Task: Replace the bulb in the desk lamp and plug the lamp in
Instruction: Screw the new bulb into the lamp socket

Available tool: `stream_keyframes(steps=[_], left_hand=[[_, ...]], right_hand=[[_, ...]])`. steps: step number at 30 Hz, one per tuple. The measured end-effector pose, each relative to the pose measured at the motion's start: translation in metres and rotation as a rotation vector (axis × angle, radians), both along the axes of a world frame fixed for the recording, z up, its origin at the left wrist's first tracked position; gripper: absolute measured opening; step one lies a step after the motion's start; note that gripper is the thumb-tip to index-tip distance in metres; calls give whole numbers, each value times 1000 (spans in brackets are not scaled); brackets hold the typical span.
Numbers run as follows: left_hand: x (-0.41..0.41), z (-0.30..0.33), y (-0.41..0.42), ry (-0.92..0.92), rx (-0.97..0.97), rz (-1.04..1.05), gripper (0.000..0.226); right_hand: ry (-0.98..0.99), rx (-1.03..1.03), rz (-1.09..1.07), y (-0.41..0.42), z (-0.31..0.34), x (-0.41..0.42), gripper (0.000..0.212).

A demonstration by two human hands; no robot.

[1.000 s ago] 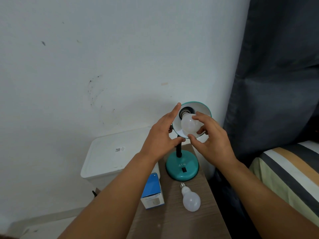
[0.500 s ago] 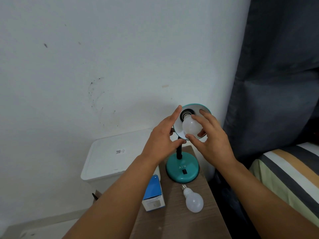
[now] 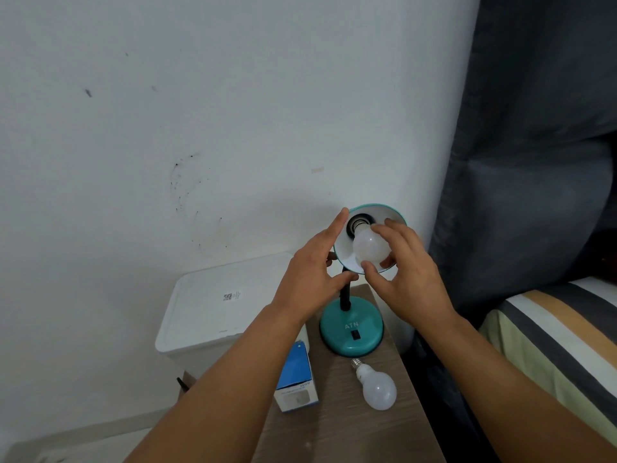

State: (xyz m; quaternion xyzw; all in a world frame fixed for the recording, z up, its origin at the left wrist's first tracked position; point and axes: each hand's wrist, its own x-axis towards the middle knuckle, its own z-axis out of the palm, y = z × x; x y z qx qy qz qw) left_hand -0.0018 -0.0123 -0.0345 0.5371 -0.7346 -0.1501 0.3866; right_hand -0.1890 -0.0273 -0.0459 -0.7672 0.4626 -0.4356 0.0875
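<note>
Nearest the camera, on the brown wood-grain tabletop (image 3: 337, 432), lie a blue and white cardboard bulb box (image 3: 295, 379) and, just beside it to the right, a loose frosted white bulb (image 3: 377, 387) resting on its side with its metal screw base pointing toward the lamp. Both are set clear of the work, within easy reach; whether the loose bulb is the spent one cannot be read from the glass, though its place off to the side suggests it.

Behind them stands the teal desk lamp, its round base (image 3: 350, 329) marked ATN with a black switch, and a short black neck rising from it. No cord or plug shows.

Higher up, the left hand (image 3: 314, 275) cups the outer rim of the teal shade with white lining (image 3: 384, 213), fingers spread and thumb under the edge, apparently to keep the bendable head from twisting. The right hand (image 3: 407, 282) grips the round frosted bulb in the shade (image 3: 369, 247) between thumb below and fingertips above. That bulb's threaded base meets the black socket (image 3: 357, 225), and some thread shows, so it seems not fully seated. The shade is tipped toward the person, which exposes the socket.

Left of the tabletop sits a white lidded plastic bin (image 3: 217, 305); farther back are the pale wall (image 3: 233, 111) and a dark grey curtain (image 3: 541, 145), with a striped bed (image 3: 561, 325) at right.
</note>
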Motion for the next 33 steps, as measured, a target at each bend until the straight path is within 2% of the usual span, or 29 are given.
stream_keyframes(steps=[6, 11, 15, 17, 22, 27, 33], left_hand=[[0, 1, 0, 3, 21, 11, 104], [1, 2, 0, -2, 13, 6, 103], [3, 6, -3, -31, 24, 0, 105], [4, 12, -6, -68, 18, -1, 104], [6, 22, -10, -161, 43, -59, 120], [6, 23, -10, -69, 64, -62, 116], [3, 21, -7, -38, 84, -63, 112]], right_hand=[[-56, 26, -15, -2, 2, 2, 63], [-9, -14, 18, -1, 4, 2, 52], [16, -6, 56, 1, 3, 0, 67], [35, -19, 53, 0, 3, -1, 68], [67, -64, -9, -1, 4, -1, 61], [110, -137, -52, -2, 2, 0, 63], [158, -121, -154, -3, 5, 3, 61]])
